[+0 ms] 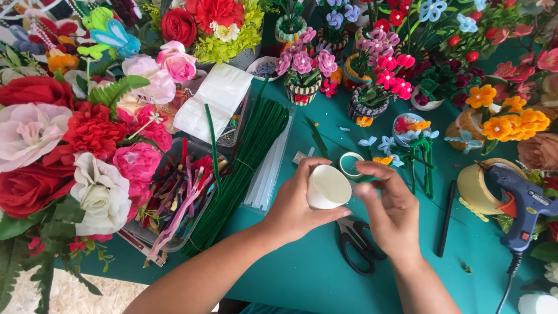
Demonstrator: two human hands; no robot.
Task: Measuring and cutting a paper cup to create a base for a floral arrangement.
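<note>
My left hand (293, 206) grips a small white paper cup (327, 187), turned on its side with its base towards me. My right hand (390, 208) pinches at the cup's right edge, fingertips on a thin green strand there. Both hands hover over the teal table (302, 273). Black-handled scissors (356, 243) lie on the table just below the hands. A small roll of tape (350, 163) sits right behind the cup.
A bundle of green pipe cleaners (247, 160) and a tray of coloured ones (177, 195) lie to the left, beside large fabric flowers (87, 145). Small potted pipe-cleaner flowers (305, 72) crowd the back. A blue glue gun (523, 200) and a black pen (447, 218) are at the right.
</note>
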